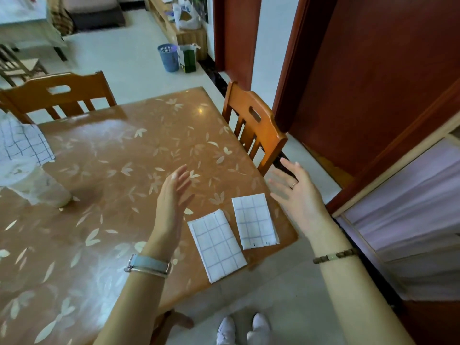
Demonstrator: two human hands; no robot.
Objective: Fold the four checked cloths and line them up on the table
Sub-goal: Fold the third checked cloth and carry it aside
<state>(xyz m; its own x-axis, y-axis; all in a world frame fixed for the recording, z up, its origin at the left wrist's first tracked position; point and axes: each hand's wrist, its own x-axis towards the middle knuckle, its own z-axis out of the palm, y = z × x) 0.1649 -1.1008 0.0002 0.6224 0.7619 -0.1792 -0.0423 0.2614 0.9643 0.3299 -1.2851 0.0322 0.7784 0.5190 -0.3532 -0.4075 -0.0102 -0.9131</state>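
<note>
White cloth (22,143) (cropped) far left

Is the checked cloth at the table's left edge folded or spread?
Spread, not folded: the cloth lies wide and loose, partly cut off by the frame.

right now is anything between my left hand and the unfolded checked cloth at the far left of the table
Mostly bare table lies between the left hand and the unfolded checked cloth. A white wrapped object stands just in front of the cloth, close beside that path; a low reach might brush it.
</note>
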